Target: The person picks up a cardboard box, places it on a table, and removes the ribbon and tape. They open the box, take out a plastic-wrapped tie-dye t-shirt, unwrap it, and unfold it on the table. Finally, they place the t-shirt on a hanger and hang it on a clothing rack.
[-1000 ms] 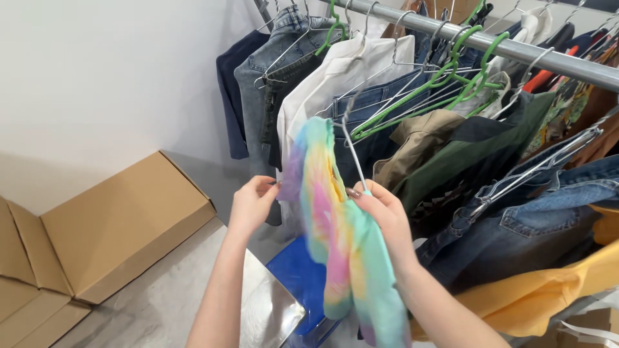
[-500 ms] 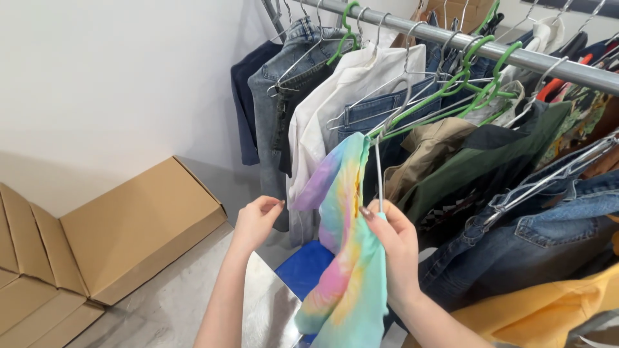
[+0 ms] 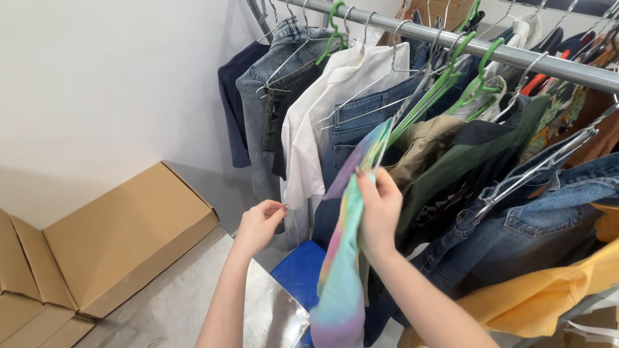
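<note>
My right hand (image 3: 380,209) is closed on the tie-dye garment (image 3: 345,258) — pastel bands of pink, yellow, green and blue — with my fingers (image 3: 362,187) wrapped round its upper part, just below where it meets a wire hanger (image 3: 403,113). The hanger's hook sits up at the clothes rail (image 3: 516,57), the grey metal bar that runs across the top of the view, and the garment falls straight down from my grip, well beneath the rail.

My left hand (image 3: 259,222) holds nothing; its fingers are loosely curled, hanging in the air to the left of the garment and apart from it, lower than the rail and in front of a white shirt (image 3: 309,142).

Along the rail, from the left: a navy top (image 3: 232,103), pale jeans (image 3: 258,129), the white shirt, darker denim (image 3: 351,125), then green hangers (image 3: 451,84) and a dark green garment (image 3: 477,161). Further right under the rail hang more jeans (image 3: 535,225) and a yellow cloth (image 3: 554,290).

Far below the rail, to the left, flattened cardboard boxes (image 3: 122,238) lie against the white wall — and a blue bag (image 3: 300,277) sits right under the garment.
</note>
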